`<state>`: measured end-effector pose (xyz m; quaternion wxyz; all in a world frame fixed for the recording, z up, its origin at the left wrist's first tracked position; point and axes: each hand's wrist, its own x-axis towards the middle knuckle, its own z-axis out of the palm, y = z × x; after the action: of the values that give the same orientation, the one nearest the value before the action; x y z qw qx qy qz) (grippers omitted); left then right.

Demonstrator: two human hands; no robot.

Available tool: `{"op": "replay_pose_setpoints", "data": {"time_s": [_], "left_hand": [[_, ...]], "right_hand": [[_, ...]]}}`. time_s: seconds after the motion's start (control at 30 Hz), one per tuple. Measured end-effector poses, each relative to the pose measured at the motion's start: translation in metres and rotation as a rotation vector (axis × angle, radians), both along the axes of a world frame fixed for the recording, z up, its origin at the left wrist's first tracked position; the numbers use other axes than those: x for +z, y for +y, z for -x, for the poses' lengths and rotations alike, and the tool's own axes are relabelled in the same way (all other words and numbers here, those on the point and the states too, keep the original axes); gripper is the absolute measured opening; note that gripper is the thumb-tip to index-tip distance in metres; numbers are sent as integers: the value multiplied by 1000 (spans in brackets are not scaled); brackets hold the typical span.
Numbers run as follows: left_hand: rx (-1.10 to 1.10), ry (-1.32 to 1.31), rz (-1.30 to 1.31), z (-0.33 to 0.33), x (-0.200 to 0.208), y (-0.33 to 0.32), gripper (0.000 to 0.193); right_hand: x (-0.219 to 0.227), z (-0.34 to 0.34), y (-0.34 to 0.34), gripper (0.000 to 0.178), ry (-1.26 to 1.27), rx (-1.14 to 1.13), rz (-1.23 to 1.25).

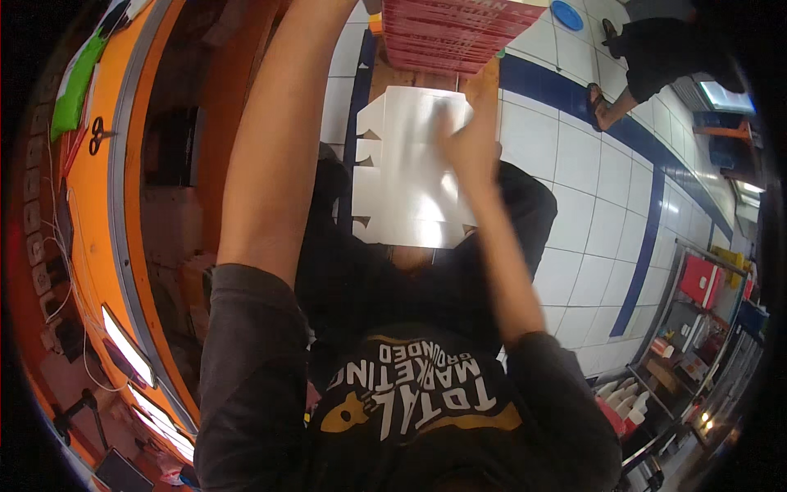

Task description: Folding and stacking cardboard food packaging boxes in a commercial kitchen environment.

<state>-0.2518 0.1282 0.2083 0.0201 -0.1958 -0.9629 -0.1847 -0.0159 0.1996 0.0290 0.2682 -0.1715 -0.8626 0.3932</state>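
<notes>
A glossy silver-white die-cut sheet [402, 176] with notched flaps along its edges lies flat on a narrow wooden bench [410, 256] between my knees. My right hand [471, 152] is over the right side of the sheet, its fingers smeared by motion, so I cannot tell their shape or whether they touch it. Just beyond the sheet stands a tall stack of red printed cardboard pieces [455, 37]. My left arm reaches up past the top edge of the picture, left of the stack; the left hand is out of sight.
At left runs an orange counter [123, 164] with black scissors [97, 135], a green packet [78, 90] and cables. Another person's sandalled foot [601, 107] is on the tiled floor at upper right, near a blue round lid [566, 15]. A loaded shelf [680, 328] stands at right.
</notes>
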Motion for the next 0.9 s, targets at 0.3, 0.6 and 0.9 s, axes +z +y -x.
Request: {"op": "replay_pose_setpoints", "data": {"time_s": [0.3,0.6,0.9], "left_hand": [[239,-326,-163,-158,-108,-161,48],[158,-430,-369,-316,-222,-227,37],[-159,-228,-415,-358,-234,-196,39]], "right_hand": [[-95,-30,-138,130,-886,41,-121],[-105,-46,-128,50,-747,138,-110],[-114,-80,-57,30,-501,308,917]]}}
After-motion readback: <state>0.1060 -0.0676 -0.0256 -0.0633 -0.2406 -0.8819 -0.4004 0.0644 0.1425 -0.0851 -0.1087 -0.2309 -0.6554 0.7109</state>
